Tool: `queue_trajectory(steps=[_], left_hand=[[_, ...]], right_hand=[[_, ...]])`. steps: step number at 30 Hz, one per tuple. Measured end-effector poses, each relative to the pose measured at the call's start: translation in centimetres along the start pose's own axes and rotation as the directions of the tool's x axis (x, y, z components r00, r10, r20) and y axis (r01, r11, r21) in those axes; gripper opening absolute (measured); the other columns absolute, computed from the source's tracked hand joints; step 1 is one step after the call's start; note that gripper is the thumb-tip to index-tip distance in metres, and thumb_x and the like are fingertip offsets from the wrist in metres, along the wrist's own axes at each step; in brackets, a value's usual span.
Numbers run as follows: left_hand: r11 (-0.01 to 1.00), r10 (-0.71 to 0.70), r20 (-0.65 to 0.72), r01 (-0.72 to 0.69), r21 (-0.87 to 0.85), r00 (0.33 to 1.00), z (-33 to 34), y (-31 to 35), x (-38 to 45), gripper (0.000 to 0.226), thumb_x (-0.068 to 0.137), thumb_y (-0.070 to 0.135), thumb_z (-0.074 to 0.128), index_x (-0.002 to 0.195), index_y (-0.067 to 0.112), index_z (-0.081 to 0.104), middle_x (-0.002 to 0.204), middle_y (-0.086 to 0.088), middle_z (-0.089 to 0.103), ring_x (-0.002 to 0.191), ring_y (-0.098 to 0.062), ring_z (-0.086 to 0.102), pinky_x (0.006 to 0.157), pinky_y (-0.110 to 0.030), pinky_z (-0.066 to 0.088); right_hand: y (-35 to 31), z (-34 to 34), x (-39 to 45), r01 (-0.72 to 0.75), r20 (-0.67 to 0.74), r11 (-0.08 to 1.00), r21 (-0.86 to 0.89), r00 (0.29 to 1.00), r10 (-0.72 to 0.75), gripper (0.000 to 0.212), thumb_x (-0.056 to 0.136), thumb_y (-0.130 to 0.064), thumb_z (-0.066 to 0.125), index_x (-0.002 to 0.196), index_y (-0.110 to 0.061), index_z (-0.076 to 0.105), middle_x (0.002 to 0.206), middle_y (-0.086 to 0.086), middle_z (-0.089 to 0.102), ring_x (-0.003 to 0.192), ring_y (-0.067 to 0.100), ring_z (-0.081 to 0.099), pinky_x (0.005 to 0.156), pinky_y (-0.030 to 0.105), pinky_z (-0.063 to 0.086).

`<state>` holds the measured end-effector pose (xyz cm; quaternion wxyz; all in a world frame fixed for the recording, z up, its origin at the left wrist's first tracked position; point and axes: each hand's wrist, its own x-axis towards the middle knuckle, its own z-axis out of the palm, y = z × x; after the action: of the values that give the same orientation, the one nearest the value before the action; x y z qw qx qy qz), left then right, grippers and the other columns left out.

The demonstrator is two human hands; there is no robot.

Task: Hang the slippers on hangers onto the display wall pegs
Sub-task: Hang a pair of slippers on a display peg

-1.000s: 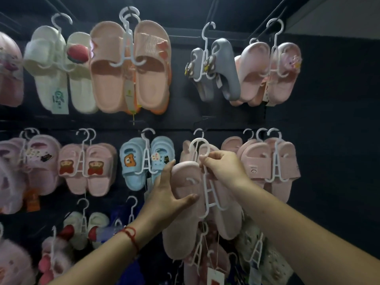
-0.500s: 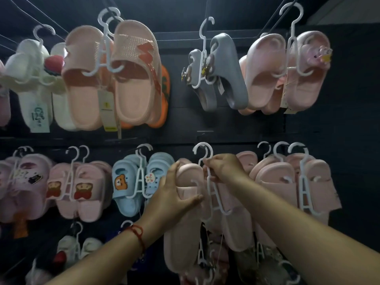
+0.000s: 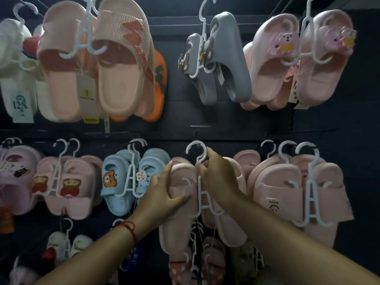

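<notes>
Right hand [image 3: 218, 173] pinches the white hanger [image 3: 198, 161] neck, left hand [image 3: 164, 194] grips its pale pink slipper [image 3: 178, 223]; hook just below the dark peg [image 3: 200, 126], needing a lift on.

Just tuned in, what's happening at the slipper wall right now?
A person is hanging a pair of plain pink slippers on a white hanger. The right hand pinches the hanger just below its hook, while the left hand grips the left slipper. The hook sits just under a bare peg, not yet on it.
</notes>
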<state>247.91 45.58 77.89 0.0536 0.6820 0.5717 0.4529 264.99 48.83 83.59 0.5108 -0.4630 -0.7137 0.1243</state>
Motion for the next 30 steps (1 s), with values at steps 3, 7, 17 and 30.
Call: queue_trajectory(steps=[3, 7, 17, 30], left_hand=[[1.000, 0.006, 0.013, -0.006, 0.010, 1.000, -0.1, -0.2, 0.2, 0.102, 0.083, 0.058, 0.073, 0.156, 0.050, 0.002, 0.127, 0.008, 0.032, 0.114, -0.009, 0.044, 0.089, -0.024, 0.043], [0.999, -0.006, 0.040, 0.004, 0.053, 0.999, -0.8, -0.9, 0.0, 0.103, 0.085, 0.056, 0.071, 0.158, 0.045, -0.002, 0.143, 0.001, 0.031, 0.132, -0.015, 0.040, 0.098, -0.024, 0.037], [0.916, -0.007, 0.039, -0.009, 0.401, 0.999, -6.4, -5.3, -10.9, 0.076, 0.089, 0.075, 0.041, 0.156, 0.048, 0.017, 0.160, 0.015, 0.025, 0.146, -0.010, 0.026, 0.118, -0.031, 0.029], [0.468, -0.771, 0.069, 0.491, 0.735, 0.633, -11.0, -22.6, -48.5, 0.071, 0.082, 0.067, 0.040, 0.130, 0.022, 0.067, 0.133, -0.018, 0.064, 0.112, -0.043, 0.066, 0.086, -0.053, 0.056]], right_hand=[[0.5, 0.3, -0.3, 0.035, 0.005, 0.997, 0.066, 0.999, -0.035, 0.048, 0.086, -0.013, 0.052, 0.129, -0.034, 0.049, 0.069, -0.008, 0.057, 0.068, 0.021, 0.060, 0.064, 0.041, 0.049], [1.0, 0.8, -2.2, 0.139, -0.040, 0.981, 0.135, 0.990, -0.135, 0.079, 0.088, -0.012, 0.059, 0.157, -0.030, 0.024, 0.105, -0.004, 0.062, 0.085, 0.013, 0.055, 0.077, 0.033, 0.050], [1.9, 6.1, -11.0, 0.557, 0.139, 0.829, -0.051, 0.826, -0.546, 0.063, 0.089, -0.023, 0.062, 0.150, -0.023, 0.046, 0.159, -0.001, 0.036, 0.149, 0.014, 0.029, 0.120, 0.025, 0.023], [1.7, 26.9, -38.3, 0.443, 0.959, 0.887, 0.130, 0.171, -0.226, 0.048, 0.102, -0.042, 0.043, 0.138, -0.013, 0.059, 0.146, 0.011, 0.054, 0.135, 0.028, 0.050, 0.111, 0.040, 0.039]])
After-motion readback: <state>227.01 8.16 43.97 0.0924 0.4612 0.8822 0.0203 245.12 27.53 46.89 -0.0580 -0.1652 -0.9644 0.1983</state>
